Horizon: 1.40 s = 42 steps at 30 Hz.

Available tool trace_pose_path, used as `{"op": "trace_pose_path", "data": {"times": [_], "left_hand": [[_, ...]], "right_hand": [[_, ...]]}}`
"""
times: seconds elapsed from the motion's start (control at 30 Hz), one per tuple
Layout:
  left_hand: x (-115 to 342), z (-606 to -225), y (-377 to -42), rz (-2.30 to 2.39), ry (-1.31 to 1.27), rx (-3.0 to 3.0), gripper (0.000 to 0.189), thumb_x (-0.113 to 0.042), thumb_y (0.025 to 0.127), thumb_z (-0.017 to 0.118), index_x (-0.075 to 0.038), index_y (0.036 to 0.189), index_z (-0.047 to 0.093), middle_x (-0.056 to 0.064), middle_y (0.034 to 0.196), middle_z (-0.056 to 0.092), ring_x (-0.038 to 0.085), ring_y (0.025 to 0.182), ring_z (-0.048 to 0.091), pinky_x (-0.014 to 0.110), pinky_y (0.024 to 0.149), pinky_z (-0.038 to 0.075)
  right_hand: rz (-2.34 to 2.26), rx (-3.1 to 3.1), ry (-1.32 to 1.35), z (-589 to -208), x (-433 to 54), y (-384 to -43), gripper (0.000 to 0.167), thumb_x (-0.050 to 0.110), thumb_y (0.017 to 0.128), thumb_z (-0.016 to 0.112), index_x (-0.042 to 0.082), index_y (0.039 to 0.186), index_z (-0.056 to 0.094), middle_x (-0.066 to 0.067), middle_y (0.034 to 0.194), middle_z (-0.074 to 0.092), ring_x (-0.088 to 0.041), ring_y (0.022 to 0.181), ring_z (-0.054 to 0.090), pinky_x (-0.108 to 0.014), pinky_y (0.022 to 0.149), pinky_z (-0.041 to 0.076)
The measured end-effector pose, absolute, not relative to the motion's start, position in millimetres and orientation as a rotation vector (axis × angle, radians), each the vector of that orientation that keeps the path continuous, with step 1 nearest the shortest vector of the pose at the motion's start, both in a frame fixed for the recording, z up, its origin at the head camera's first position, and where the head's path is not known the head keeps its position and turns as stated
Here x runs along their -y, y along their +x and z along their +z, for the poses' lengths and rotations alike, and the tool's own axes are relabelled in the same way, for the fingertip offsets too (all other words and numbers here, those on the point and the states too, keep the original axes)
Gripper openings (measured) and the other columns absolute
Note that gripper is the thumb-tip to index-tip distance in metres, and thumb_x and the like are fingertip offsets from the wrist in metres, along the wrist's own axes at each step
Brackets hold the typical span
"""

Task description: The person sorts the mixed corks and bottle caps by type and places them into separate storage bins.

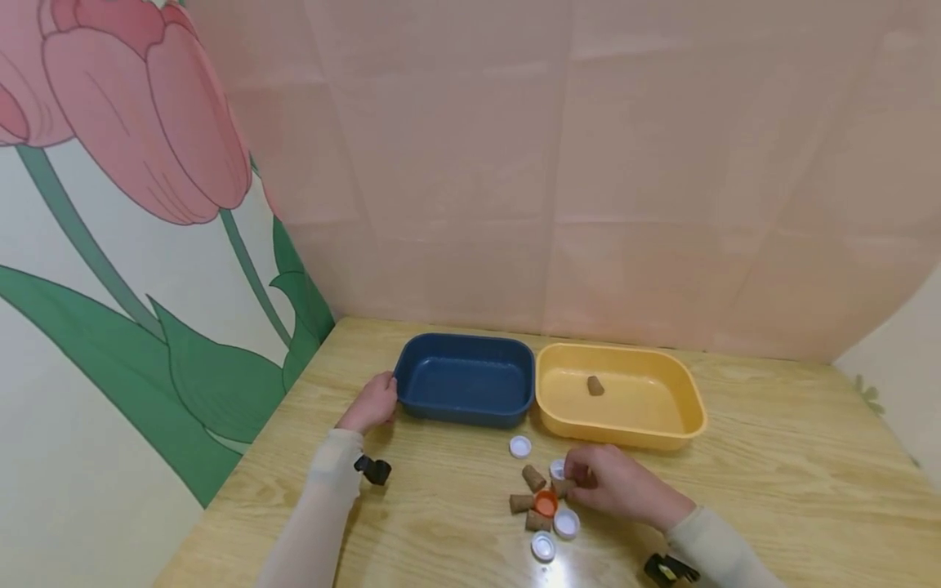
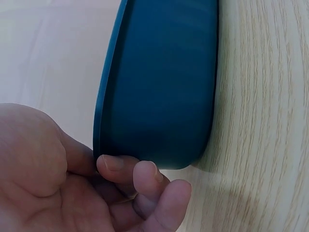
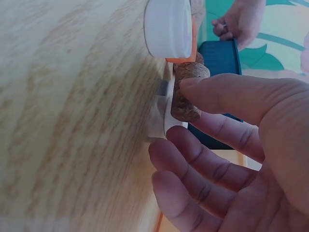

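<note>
We note the right hand pinching a cork, long axis roughly level with the desk, just beside a white cap. Yellow tray lies ahead of this hand, the nearer one; left hand, well apart, grips the blue tray's left end.

In the head view, the right hand partly hides one white bottle cap and the pinched cork stopper; in the left wrist view, the top edge cuts the navy-blue tray; in the right wrist view, a nearer white cap covers much of the orange cap.
</note>
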<state>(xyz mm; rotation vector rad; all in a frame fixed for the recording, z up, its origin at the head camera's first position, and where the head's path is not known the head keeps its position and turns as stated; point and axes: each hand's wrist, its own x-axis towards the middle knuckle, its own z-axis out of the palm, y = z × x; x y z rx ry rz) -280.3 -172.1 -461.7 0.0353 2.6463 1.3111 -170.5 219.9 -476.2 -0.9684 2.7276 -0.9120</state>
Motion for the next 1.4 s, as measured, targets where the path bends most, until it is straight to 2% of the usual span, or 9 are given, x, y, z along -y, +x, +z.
{"op": "trace_pose_path", "data": {"times": [0.33,0.77,1.0,1.17,1.4], "left_hand": [[173.1,-461.2,-280.9,1.316,0.025,-2.640,0.044,-0.016,0.109,0.026,0.007,0.143,0.042,0.006,0.068,0.048,0.018,0.054,0.047,0.039,0.059,0.053],[172.3,-461.1,-280.3,1.286,0.007,-2.646,0.046,-0.017,0.110,0.026,0.007,0.146,0.039,0.009,0.075,0.050,0.021,0.057,0.052,0.035,0.058,0.052],[171.2,-460.5,-279.9,1.278,0.023,-2.659,0.043,-0.016,0.109,0.026,0.008,0.139,0.045,0.007,0.071,0.047,0.022,0.056,0.053,0.034,0.056,0.052],[172.5,-460.2,-279.5,1.286,0.010,-2.654,0.043,-0.017,0.110,0.027,0.006,0.141,0.045,0.007,0.071,0.048,0.020,0.056,0.051,0.036,0.057,0.052],[171.5,-459.5,-280.0,1.293,0.019,-2.639,0.040,-0.017,0.110,0.028,0.006,0.135,0.049,0.008,0.070,0.049,0.022,0.057,0.052,0.036,0.057,0.052]], "right_hand": [[-0.925,-2.771,-0.910,-471.1,-221.8,-165.9,0.024,0.019,0.082,0.081,0.025,0.077,0.059,0.015,0.072,0.056,-0.001,0.063,0.051,-0.021,0.054,0.045],[-0.926,-2.801,-0.855,-459.2,-224.8,-160.6,0.023,0.016,0.080,0.080,0.025,0.077,0.059,0.013,0.072,0.057,0.000,0.060,0.050,-0.021,0.053,0.045],[-0.958,-2.884,-0.829,-452.3,-226.9,-162.7,0.024,0.016,0.080,0.082,0.024,0.078,0.060,0.013,0.072,0.055,-0.001,0.060,0.050,-0.021,0.052,0.045],[-0.994,-2.931,-0.844,-446.2,-226.2,-166.3,0.027,0.015,0.078,0.084,0.025,0.080,0.059,0.015,0.070,0.055,-0.002,0.060,0.051,-0.021,0.052,0.045],[-1.043,-2.965,-0.857,-436.7,-227.8,-169.0,0.029,0.010,0.077,0.085,0.020,0.083,0.059,0.011,0.073,0.057,-0.004,0.060,0.052,-0.021,0.051,0.045]]}}
